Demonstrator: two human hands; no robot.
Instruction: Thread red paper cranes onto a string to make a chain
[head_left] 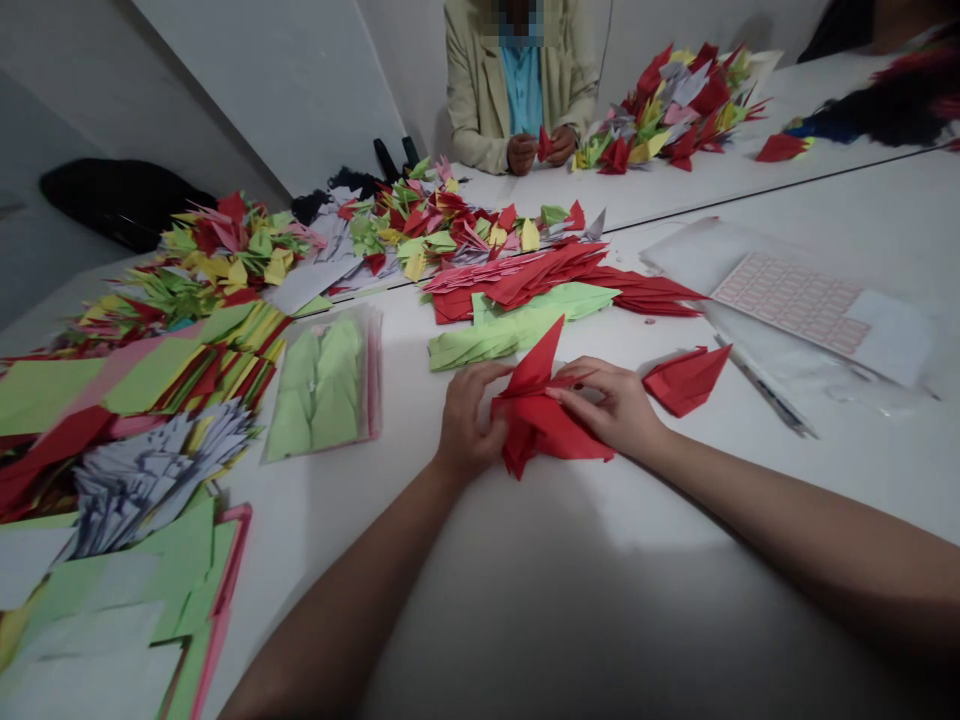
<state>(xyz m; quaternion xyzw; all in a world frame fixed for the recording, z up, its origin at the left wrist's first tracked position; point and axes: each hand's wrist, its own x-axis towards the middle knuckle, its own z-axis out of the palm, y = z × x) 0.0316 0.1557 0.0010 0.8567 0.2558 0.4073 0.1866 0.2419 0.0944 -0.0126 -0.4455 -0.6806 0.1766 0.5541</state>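
Note:
Between my two hands is a piece of folded red paper point(559, 428), with one pointed flap standing up and the body spread below. My left hand point(471, 418) pinches its left side, thumb in front and fingers behind. My right hand point(611, 402) grips the right side near the middle fold, thumb and forefinger pressed together on it. Just right of that hand lies another folded red paper piece point(686, 380). Beyond my hands are a stack of folded light green papers point(487, 345) and a pile of folded red papers point(555, 275).
A clear packet of green folded papers point(322, 385) lies to the left, near stacks of coloured paper point(157, 375). Heaps of finished folded pieces point(420, 215) line the back. A pen point(765, 385) and plastic sleeve point(892, 340) lie right. Across the table, a person point(521, 90) holds red paper.

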